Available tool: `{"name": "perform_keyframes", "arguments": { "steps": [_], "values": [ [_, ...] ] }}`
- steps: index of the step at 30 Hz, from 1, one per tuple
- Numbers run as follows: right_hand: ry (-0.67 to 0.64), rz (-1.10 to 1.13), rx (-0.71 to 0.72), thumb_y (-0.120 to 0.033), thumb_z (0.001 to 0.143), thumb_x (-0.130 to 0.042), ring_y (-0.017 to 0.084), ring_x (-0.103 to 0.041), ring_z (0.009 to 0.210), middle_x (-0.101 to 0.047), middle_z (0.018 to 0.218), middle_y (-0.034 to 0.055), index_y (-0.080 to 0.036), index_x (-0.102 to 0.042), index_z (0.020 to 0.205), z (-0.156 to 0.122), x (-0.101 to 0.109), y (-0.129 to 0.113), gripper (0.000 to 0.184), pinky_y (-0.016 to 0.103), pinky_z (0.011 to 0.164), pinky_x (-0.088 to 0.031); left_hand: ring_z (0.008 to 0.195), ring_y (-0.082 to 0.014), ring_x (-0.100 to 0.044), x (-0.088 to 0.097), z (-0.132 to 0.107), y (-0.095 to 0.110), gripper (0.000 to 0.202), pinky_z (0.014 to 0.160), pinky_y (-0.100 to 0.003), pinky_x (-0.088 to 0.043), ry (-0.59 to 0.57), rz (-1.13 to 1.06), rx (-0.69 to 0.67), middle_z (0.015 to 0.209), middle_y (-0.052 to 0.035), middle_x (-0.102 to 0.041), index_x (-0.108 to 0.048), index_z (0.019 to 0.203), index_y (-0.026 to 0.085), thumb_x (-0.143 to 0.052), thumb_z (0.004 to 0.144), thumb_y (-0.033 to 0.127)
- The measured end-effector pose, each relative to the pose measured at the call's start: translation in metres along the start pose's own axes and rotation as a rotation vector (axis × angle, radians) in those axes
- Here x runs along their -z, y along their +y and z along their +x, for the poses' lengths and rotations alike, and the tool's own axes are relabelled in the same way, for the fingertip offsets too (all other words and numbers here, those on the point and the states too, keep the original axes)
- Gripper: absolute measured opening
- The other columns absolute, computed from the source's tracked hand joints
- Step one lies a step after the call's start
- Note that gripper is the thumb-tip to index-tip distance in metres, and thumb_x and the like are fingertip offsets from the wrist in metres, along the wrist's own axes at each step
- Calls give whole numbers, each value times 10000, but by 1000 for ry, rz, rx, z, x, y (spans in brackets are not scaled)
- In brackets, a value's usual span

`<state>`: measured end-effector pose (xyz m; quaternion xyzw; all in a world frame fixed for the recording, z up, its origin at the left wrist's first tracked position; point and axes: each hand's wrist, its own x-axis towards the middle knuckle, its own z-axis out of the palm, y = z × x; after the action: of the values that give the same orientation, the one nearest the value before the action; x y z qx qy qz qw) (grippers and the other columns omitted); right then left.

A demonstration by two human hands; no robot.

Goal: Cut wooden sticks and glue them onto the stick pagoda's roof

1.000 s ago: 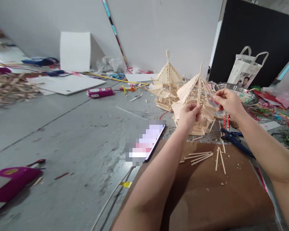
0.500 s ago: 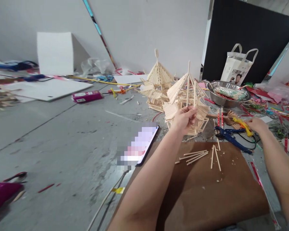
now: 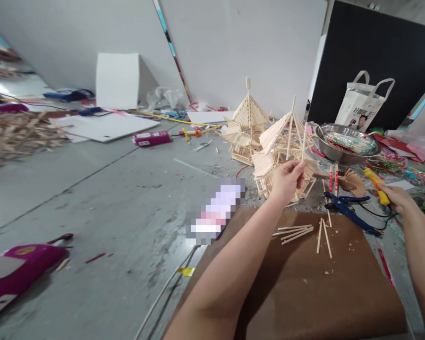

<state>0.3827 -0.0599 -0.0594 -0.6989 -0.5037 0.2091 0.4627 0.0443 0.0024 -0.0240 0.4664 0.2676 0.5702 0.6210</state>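
My left hand (image 3: pixel 286 180) is closed round two thin wooden sticks (image 3: pixel 296 137), held upright in front of a pagoda model made of sticks (image 3: pixel 274 156). A second stick pagoda (image 3: pixel 247 120) stands just behind it. Off to the right, my right hand (image 3: pixel 396 197) grips a yellow glue gun (image 3: pixel 374 183) low over the floor. Several loose sticks (image 3: pixel 302 231) lie on the brown board (image 3: pixel 304 293) below my arms. Blue pliers (image 3: pixel 347 211) lie between the model and my right hand.
A phone (image 3: pixel 216 212) lies at the board's left corner. A metal bowl (image 3: pixel 347 145) with sticks and a white tote bag (image 3: pixel 364 105) stand at the back right amid coloured scraps. A pink object (image 3: pixel 19 269) lies front left, a stick heap (image 3: pixel 17 134) far left, white boards (image 3: pixel 106 125) behind.
My right hand left the model's roof, swung right and took hold of the yellow glue gun. My left hand stayed on the sticks at the model.
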Motion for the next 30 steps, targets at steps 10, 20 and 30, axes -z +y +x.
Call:
{"name": "perform_keyframes", "arguments": {
  "steps": [10,20,30],
  "values": [
    [-126,475,91,-259,596,-648,78,-411,443,-460,606,-23,-212,-540,731,-17,-31,-123,180,266,416,-313,370,-44,-379,-9,-12,-5,278,392,-183,-294,153,197,-259,450,69,-442,-489,662,183,-524,765,439],
    [-375,152,380,-285,678,-624,79,-409,378,-471,453,-51,-195,-563,650,-36,-99,-182,113,241,394,-337,460,-68,-393,-23,-29,-20,248,500,-197,-335,79,299,-375,509,50,-438,-518,745,196,-448,821,421],
    [-327,5,442,-349,678,-635,85,-390,369,-427,410,-62,-219,-499,573,-25,-114,-175,215,244,367,-321,490,-82,-403,-25,-34,-13,216,536,-206,-347,57,358,-395,520,33,-456,-564,725,195,-476,815,370]
  ]
}}
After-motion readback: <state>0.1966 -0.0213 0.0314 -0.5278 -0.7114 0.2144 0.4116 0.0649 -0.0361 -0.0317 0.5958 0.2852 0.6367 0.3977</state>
